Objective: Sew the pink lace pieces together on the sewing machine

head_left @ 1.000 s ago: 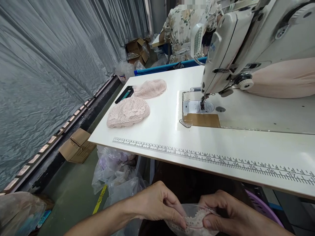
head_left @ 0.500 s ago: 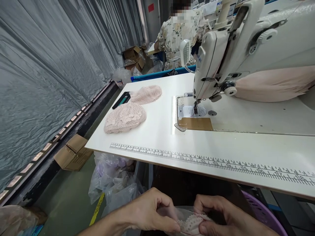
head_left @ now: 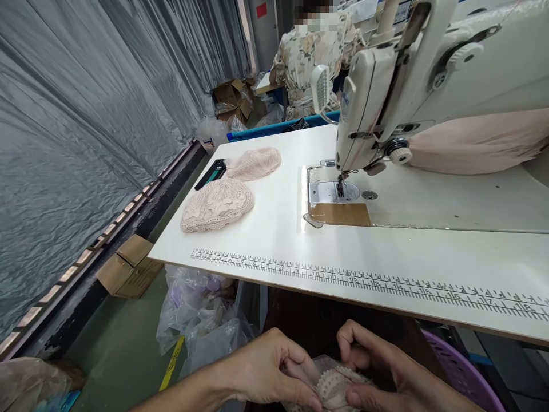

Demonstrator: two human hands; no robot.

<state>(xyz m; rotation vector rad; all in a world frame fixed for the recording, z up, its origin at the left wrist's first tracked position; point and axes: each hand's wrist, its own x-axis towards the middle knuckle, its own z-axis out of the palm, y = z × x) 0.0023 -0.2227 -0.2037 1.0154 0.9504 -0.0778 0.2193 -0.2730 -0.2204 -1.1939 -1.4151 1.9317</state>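
Note:
Below the table's front edge, my left hand (head_left: 266,372) and my right hand (head_left: 386,372) both pinch a small piece of pale pink lace (head_left: 332,389) that lies in a clear plastic bag; the bottom of the view cuts it off. On the white sewing table (head_left: 386,252) two pink lace pieces lie at the left, one nearer (head_left: 217,204) and one farther (head_left: 256,163). A white sewing machine (head_left: 420,86) stands at the right, with its needle over the metal plate (head_left: 332,193).
A printed ruler (head_left: 364,280) runs along the table's front edge. A black phone (head_left: 210,173) lies by the far lace. Pink fabric (head_left: 476,143) sits under the machine arm. Plastic bags (head_left: 201,315) and a cardboard box (head_left: 128,266) are on the floor. A person in a floral top (head_left: 309,57) works behind.
My fingers have shifted on the lace: the right hand's fingers have curled higher over it and the piece is more bunched between both hands. The view has hardly moved.

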